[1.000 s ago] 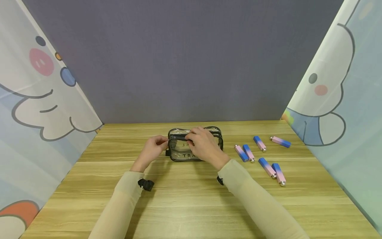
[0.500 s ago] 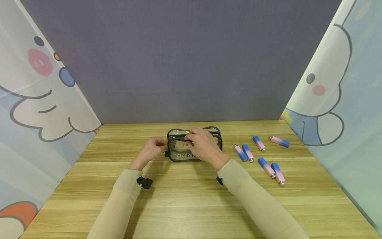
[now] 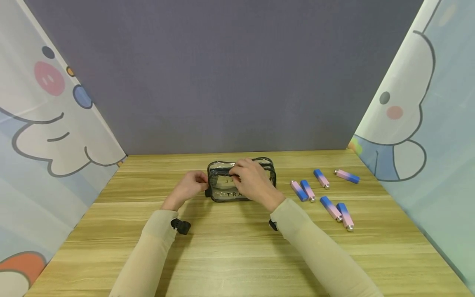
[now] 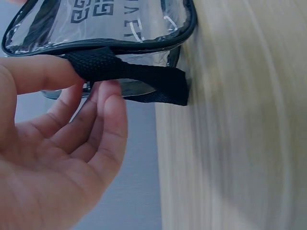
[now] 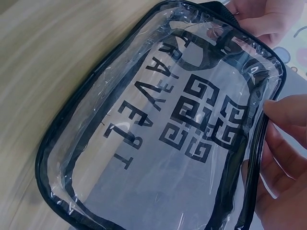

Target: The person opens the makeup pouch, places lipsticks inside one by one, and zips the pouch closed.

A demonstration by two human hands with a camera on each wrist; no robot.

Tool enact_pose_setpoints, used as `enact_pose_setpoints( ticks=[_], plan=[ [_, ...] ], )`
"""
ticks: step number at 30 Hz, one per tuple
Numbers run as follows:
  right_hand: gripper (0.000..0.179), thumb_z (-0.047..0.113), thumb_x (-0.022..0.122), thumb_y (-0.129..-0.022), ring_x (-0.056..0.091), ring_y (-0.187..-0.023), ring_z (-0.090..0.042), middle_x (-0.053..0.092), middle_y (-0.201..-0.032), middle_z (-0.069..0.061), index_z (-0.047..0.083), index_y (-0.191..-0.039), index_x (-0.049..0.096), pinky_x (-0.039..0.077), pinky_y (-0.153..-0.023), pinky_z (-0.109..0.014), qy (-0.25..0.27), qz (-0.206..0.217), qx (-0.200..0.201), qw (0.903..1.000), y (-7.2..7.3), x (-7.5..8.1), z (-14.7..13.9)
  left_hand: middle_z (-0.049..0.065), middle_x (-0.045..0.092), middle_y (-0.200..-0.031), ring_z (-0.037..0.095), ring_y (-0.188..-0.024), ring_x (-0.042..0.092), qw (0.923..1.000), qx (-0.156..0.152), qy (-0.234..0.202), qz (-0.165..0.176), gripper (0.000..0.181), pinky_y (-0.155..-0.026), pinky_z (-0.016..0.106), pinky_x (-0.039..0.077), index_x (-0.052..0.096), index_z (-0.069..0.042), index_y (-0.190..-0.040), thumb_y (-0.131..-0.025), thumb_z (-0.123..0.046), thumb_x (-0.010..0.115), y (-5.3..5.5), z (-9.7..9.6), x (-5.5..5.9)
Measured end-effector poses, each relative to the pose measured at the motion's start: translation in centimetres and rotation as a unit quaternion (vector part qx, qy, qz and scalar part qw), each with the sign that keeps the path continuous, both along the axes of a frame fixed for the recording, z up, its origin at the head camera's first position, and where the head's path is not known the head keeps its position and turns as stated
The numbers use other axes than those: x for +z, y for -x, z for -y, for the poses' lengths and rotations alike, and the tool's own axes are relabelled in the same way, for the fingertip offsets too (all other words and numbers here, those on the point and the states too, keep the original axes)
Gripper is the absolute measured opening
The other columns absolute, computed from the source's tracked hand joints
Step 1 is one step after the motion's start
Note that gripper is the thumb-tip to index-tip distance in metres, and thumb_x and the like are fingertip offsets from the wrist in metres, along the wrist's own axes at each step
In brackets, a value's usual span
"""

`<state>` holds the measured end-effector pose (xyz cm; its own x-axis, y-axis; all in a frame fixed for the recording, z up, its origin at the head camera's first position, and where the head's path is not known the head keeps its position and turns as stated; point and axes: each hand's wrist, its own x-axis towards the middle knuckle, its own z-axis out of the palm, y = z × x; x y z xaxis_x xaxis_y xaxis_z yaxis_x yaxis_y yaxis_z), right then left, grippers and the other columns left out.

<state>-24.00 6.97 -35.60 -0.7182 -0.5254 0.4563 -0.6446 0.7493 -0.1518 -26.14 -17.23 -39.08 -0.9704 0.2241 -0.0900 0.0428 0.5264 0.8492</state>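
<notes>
A clear pouch point(image 3: 222, 190) with black piping and "TRAVEL" lettering stands upright on the table. My left hand point(image 3: 188, 187) is at its left end. In the left wrist view, the thumb and fingers of that hand point(image 4: 72, 129) pinch the black fabric strap point(image 4: 96, 64) where it meets the pouch. My right hand point(image 3: 253, 181) grips the pouch's top edge near the middle. The right wrist view has its thumb and fingers point(image 5: 283, 158) on either side of the black rim point(image 5: 254, 177), with the see-through front point(image 5: 192, 120) facing the camera.
Several slim pink-and-blue tubes point(image 3: 331, 208) with silvery ends lie on the wooden table point(image 3: 230, 255), right of the pouch. A grey panel point(image 3: 237, 82) rises behind the table. Cartoon-printed curtains point(image 3: 400, 123) flank both sides.
Both hands keep their places on the pouch. The left hand has slid down slightly at the pouch's left end.
</notes>
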Motion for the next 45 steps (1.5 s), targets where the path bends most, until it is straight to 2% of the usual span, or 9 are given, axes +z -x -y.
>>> enact_pose_setpoints(
  ticks=[8, 11, 15, 20, 25, 30, 39, 45],
  plan=[
    [0.013, 0.013, 0.071, -0.095, 0.062, -0.099, -0.021, 0.069, -0.105, -0.002, 0.013, -0.106, 0.078, 0.05, -0.09, -0.04, 0.006, 0.01, 0.002, 0.9999, -0.1, 0.1, 0.0, 0.014, 0.062, -0.101, 0.035, -0.093, 0.06, 0.9997, -0.002, -0.017, 0.017, 0.017, -0.084, 0.053, 0.049, 0.061, -0.001, -0.111, -0.095, -0.007, 0.06, 0.2, 0.1, -0.2],
    [0.013, 0.013, 0.072, -0.095, 0.062, -0.099, -0.021, 0.069, -0.106, -0.002, 0.013, -0.105, 0.078, 0.05, -0.091, -0.04, 0.006, 0.013, -0.003, 0.9999, -0.1, 0.1, -0.1, 0.013, 0.062, -0.101, 0.031, -0.089, 0.06, 0.9994, -0.005, -0.021, 0.027, 0.018, -0.082, 0.05, 0.05, 0.061, 0.0, -0.111, -0.095, -0.007, 0.059, 0.4, 0.1, -0.3],
    [0.012, 0.013, 0.071, -0.095, 0.062, -0.099, -0.022, 0.069, -0.106, -0.003, 0.012, -0.105, 0.078, 0.05, -0.091, -0.04, 0.007, 0.018, -0.001, 0.9998, -0.1, 0.1, -0.1, 0.011, 0.058, -0.1, 0.023, -0.082, 0.056, 0.9972, -0.005, -0.053, 0.053, 0.019, -0.082, 0.046, 0.049, 0.06, 0.004, -0.112, -0.095, -0.005, 0.057, 0.6, 0.3, -0.4],
    [0.013, 0.013, 0.071, -0.095, 0.061, -0.1, -0.022, 0.069, -0.106, -0.002, 0.013, -0.106, 0.078, 0.049, -0.092, -0.041, 0.004, 0.025, -0.002, 0.9997, 0.0, 0.2, -0.1, 0.01, 0.057, -0.095, 0.022, -0.079, 0.052, 0.9944, 0.002, -0.077, 0.073, 0.023, -0.081, 0.044, 0.048, 0.059, 0.006, -0.115, -0.094, -0.004, 0.055, 0.6, 0.5, -0.6],
    [0.013, 0.013, 0.071, -0.095, 0.061, -0.101, -0.023, 0.068, -0.106, -0.003, 0.012, -0.106, 0.078, 0.049, -0.093, -0.041, 0.0, 0.025, -0.006, 0.9997, -0.1, 0.3, -0.1, 0.007, 0.055, -0.088, 0.02, -0.077, 0.051, 0.9949, -0.002, -0.073, 0.069, 0.023, -0.078, 0.042, 0.047, 0.06, 0.005, -0.114, -0.094, -0.004, 0.054, 0.6, 0.3, -0.4],
    [0.013, 0.013, 0.072, -0.095, 0.062, -0.101, -0.023, 0.068, -0.105, -0.003, 0.012, -0.106, 0.078, 0.049, -0.093, -0.041, -0.002, 0.021, -0.005, 0.9998, 0.0, 0.3, -0.1, 0.005, 0.053, -0.08, 0.019, -0.073, 0.049, 0.9957, -0.003, -0.07, 0.06, 0.016, -0.077, 0.042, 0.046, 0.061, 0.002, -0.104, -0.092, -0.006, 0.053, 0.6, 0.1, -0.3],
    [0.014, 0.014, 0.072, -0.094, 0.061, -0.102, -0.022, 0.069, -0.107, -0.003, 0.012, -0.107, 0.078, 0.049, -0.096, -0.042, -0.009, 0.026, -0.011, 0.9996, 0.2, 0.2, -0.2, 0.01, 0.061, -0.091, 0.022, -0.076, 0.056, 0.9974, 0.002, -0.057, 0.043, 0.018, -0.081, 0.049, 0.051, 0.063, 0.003, -0.103, -0.093, -0.007, 0.052, 0.6, 0.3, 0.3],
    [0.014, 0.014, 0.072, -0.094, 0.061, -0.102, -0.022, 0.068, -0.107, -0.002, 0.012, -0.107, 0.078, 0.049, -0.095, -0.041, -0.015, 0.025, -0.012, 0.9995, 0.2, 0.1, -0.1, 0.008, 0.058, -0.085, 0.019, -0.071, 0.052, 0.9972, 0.006, -0.053, 0.053, 0.012, -0.074, 0.041, 0.049, 0.061, -0.001, -0.092, -0.09, -0.007, 0.052, 0.6, 0.1, 0.8]
  ],
)
